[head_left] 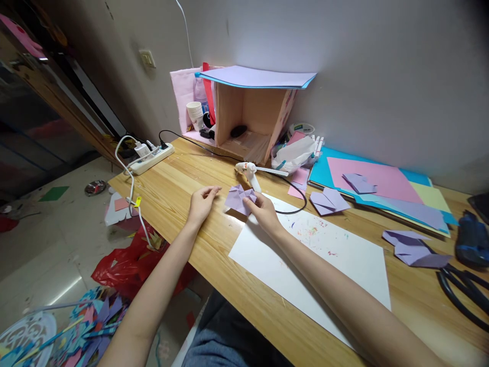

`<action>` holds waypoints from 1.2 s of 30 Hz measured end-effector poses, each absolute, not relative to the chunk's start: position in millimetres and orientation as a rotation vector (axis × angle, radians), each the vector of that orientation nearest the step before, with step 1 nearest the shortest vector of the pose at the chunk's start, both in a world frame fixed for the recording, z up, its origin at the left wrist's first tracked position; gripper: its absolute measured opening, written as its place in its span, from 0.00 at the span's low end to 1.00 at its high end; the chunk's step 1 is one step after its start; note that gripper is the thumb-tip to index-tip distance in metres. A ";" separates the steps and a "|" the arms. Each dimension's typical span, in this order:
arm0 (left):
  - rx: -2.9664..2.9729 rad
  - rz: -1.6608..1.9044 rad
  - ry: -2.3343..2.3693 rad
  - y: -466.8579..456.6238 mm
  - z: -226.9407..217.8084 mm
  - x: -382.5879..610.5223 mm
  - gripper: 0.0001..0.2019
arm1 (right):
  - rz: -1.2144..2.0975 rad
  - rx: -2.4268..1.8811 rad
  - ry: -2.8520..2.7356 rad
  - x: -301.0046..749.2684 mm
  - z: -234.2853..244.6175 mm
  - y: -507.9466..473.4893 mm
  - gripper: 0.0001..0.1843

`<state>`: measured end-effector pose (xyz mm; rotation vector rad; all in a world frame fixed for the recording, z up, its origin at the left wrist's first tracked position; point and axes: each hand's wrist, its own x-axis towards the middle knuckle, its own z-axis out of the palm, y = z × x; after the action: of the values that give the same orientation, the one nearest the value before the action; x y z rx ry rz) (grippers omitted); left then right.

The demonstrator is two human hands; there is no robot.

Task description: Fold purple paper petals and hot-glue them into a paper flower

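One folded lilac paper piece [239, 198] lies low over the pale wooden desk top [171, 188], its longer side running left to right; whether it rests on the wood I cannot tell. The right hand [263, 211] pinches its right edge between thumb and fingers. The left hand [200, 204] rests just left of the piece, loosely curled and empty, fingertips turned toward it but apart. Just behind the piece lies a white plastic glue gun [248, 171]. To its right and nearer the person is a large white paper sheet [324, 260] flecked with colour. Further right is a stack of coloured card [382, 178]. Well behind stands an open wooden box [244, 117] against the wall.
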<state>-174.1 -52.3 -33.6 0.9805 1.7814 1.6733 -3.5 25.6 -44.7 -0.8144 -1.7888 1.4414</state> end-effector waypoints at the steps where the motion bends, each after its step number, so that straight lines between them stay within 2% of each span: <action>1: 1.014 1.601 1.737 -52.4 -31.5 -170.9 0.18 | 1.450 -0.800 -1.793 -3.6 -45.0 25.5 0.16; 6: 1.085 1.316 1.498 -56.4 -22.0 -157.6 0.18 | 1.530 -0.717 -1.834 -4.0 -46.5 24.3 0.17; 11: 1.085 1.320 1.446 -59.4 -22.7 -156.6 0.18 | 1.570 -0.668 -1.863 -2.4 -43.4 23.1 0.17; 23: 1.155 1.303 1.484 -59.5 -23.3 -154.1 0.15 | 1.406 -0.683 -2.005 0.2 -37.2 22.8 0.12; 32: 1.103 1.306 1.492 -56.6 -27.1 -155.1 0.18 | 1.547 -0.641 -1.941 -2.7 -43.8 27.3 0.15; 36: 1.083 1.275 1.441 -57.4 -24.3 -153.8 0.19 | 1.498 -0.660 -1.952 -2.0 -43.3 26.6 0.13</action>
<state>-153.8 -57.4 -24.3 1.0833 1.4414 1.2755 -2.0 26.6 -43.3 -0.6602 -1.9518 1.4983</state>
